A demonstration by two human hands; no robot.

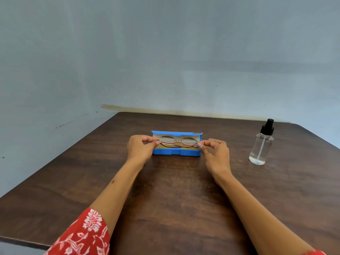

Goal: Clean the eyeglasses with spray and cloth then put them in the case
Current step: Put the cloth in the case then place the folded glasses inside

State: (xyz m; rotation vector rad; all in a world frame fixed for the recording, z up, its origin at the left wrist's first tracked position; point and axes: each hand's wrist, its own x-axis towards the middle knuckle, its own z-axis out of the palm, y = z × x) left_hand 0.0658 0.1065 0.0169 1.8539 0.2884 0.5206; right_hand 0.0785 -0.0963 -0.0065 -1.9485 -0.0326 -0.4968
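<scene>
Eyeglasses [175, 142], folded and pinched at each end by your left hand [139, 149] and right hand [216, 153], hover apparently just over the open blue case [176, 152]; lower them in level.

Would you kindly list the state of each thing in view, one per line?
Glasses: folded, held at both ends just over the open case.
Case: open, lid up at the far side, on the table.
Spray bottle: upright, capped by its nozzle, untouched, at the right of the case.
Left hand: pinches the glasses' left end.
Right hand: pinches the glasses' right end.
</scene>
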